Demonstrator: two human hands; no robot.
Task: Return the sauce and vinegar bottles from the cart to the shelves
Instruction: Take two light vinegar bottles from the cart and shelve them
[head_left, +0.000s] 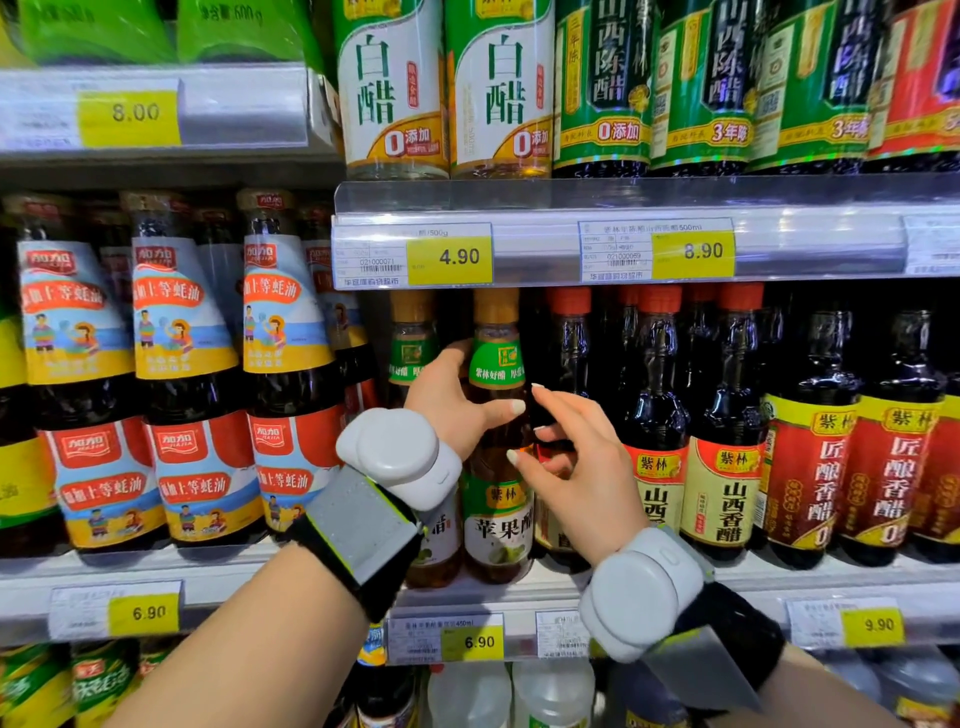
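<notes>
Supermarket shelves (519, 597) packed with bottles fill the whole view, with yellow price tags along their front edges. On the middle shelf an apple vinegar bottle (497, 514) with an amber cap and green neck label stands upright at the front, beside a matching bottle just to its left. The left hand (457, 402) grips this bottle at the shoulder, its fingers (452, 349) curled around the far side below the neck label and the thumb pressed across the front. The right hand (576, 467) hovers just right of the bottle with its fingers (545, 395) spread and loosely bent, holding nothing; whether the fingertips touch the glass cannot be told. Right of that hand stand dark vinegar bottles (722, 441) with red caps; left of the gripping hand stand oyster sauce bottles (291, 389). Both wrists wear white devices on dark straps.
</notes>
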